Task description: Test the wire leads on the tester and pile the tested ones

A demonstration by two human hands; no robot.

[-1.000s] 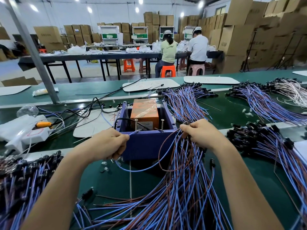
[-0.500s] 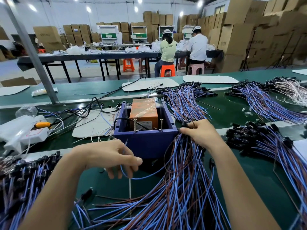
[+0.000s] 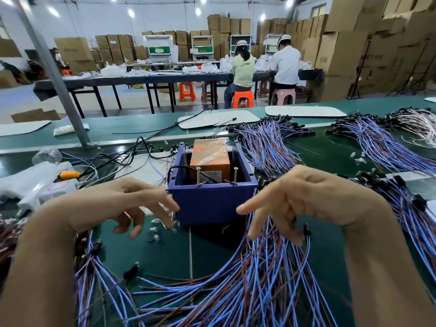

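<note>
Hands apart, one on each side of the dark blue plastic box tester [image 3: 212, 204], both over the green bench mat [image 3: 153, 256]. My left hand [image 3: 122, 204] hovers just left of the box front, palm down, fingers spread and relaxed, nothing in it that I can see. My right hand [image 3: 306, 197] hangs just right of the box with the wrist raised. Its index finger [image 3: 245, 208] sticks out toward the box, and the other fingers curl down into the loose heap of blue and brown wire leads with black plugs [image 3: 247, 286]. Can't tell if those fingers pinch a lead or only rake through. One black plug [image 3: 306, 230] dangles by the little finger. The heap fans from under the right hand down to the near edge. A second bunch of the same leads [image 3: 89, 274] lies by my left forearm, probably the tested pile.

Step in hand, as I judge it: picking the next lead. To do it well, I should tease out one lead only and take one end per hand. Then touch the ends to the two upright metal screws [image 3: 198, 175] on the box's front rim, one each. Keep the slack from dragging its neighbours along, then drop it left.
</note>
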